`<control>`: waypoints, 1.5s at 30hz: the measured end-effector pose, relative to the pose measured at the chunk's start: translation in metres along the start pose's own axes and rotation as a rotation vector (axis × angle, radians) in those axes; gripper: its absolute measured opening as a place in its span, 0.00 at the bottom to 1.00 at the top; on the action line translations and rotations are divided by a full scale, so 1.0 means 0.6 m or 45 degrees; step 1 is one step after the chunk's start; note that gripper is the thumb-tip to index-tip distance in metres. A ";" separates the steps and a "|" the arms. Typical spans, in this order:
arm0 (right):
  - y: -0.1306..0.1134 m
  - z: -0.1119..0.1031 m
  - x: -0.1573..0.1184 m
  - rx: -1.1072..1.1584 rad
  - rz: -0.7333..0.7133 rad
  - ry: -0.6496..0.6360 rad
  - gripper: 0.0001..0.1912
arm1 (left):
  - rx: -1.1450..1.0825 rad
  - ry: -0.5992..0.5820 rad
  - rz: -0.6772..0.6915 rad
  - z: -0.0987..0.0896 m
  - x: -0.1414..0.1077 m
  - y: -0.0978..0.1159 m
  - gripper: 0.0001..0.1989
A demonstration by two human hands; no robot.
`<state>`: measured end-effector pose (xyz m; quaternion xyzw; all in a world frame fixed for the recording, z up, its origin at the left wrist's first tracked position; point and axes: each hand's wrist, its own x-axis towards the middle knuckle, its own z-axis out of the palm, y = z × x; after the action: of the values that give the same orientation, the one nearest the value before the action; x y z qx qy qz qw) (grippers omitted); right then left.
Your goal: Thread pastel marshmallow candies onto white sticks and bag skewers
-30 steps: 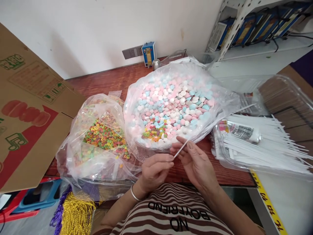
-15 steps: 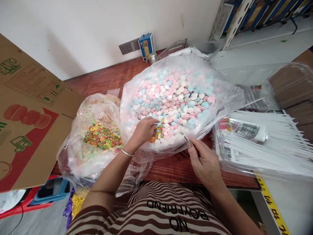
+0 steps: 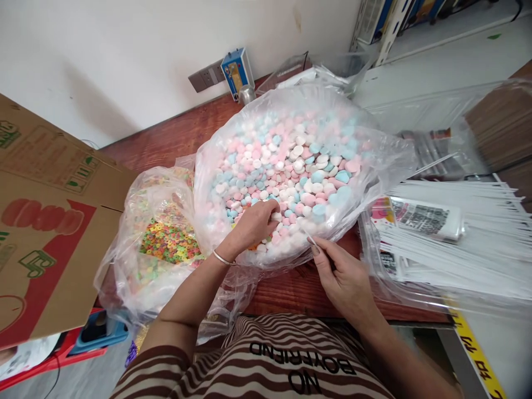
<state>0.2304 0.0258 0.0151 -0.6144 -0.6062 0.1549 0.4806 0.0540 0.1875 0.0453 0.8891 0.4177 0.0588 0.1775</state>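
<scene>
While the bench carries the big clear bag, its film looks soft, slippery; best held by the edge. White stick, at the bag's near side, should be light, bendable; hold by one end. Pastel candies inside the bag look smooth, light, maybe brittle; take by rims. Right hand: grip pinches the white stick. Left hand: among candies, fingertips hidden, can't tell spread or pinching.
</scene>
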 end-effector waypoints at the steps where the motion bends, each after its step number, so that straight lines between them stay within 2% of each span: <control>1: 0.000 0.000 0.001 0.007 -0.012 0.013 0.11 | -0.071 0.003 -0.020 -0.004 -0.001 -0.002 0.08; 3: 0.000 0.000 0.003 0.018 -0.037 0.045 0.10 | -0.265 -0.042 -0.087 -0.014 0.000 -0.011 0.05; 6: 0.002 -0.003 0.005 0.011 -0.053 0.078 0.09 | -0.580 -0.208 -0.163 -0.025 0.011 -0.030 0.05; 7: 0.003 -0.003 0.005 0.007 -0.055 0.085 0.09 | -0.650 -0.202 -0.174 -0.025 0.019 -0.036 0.06; 8: 0.003 -0.003 0.005 0.005 -0.055 0.088 0.09 | -0.687 -0.136 -0.188 -0.022 0.027 -0.039 0.06; 11: 0.004 -0.001 0.004 0.017 -0.053 0.083 0.09 | -0.544 0.258 -0.224 -0.002 0.051 -0.037 0.05; 12: 0.004 0.000 0.004 0.025 -0.051 0.078 0.09 | -0.426 0.339 -0.217 0.006 0.056 -0.032 0.05; 13: 0.004 0.001 0.004 0.032 -0.047 0.070 0.09 | -0.302 0.360 -0.192 0.013 0.059 -0.027 0.05; 18: 0.005 -0.001 0.002 0.059 -0.022 0.061 0.09 | 0.103 0.168 -0.045 0.026 0.048 -0.001 0.02; 23: 0.007 -0.003 0.003 0.075 -0.016 0.076 0.09 | 0.250 0.024 -0.078 0.012 0.042 0.010 0.07; 27: 0.008 -0.002 0.003 0.079 -0.022 0.075 0.09 | 0.316 -0.030 -0.117 0.011 0.053 0.017 0.09; 34: 0.009 0.001 0.003 0.075 -0.021 0.089 0.09 | 0.472 -0.072 -0.012 0.024 0.049 0.033 0.08; 36: 0.010 0.002 0.004 0.073 -0.024 0.091 0.08 | 0.477 -0.015 0.000 0.030 0.043 0.033 0.08; 40: 0.012 0.003 0.004 0.060 -0.025 0.090 0.08 | 0.344 0.142 -0.090 0.036 0.041 0.025 0.03; 45: 0.014 0.003 0.004 0.068 -0.018 0.075 0.08 | -0.048 0.065 -0.086 0.020 0.050 0.013 0.07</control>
<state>0.2342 0.0304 0.0087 -0.6014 -0.5917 0.1497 0.5156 0.0820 0.2024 0.0358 0.8692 0.4507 0.0836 0.1854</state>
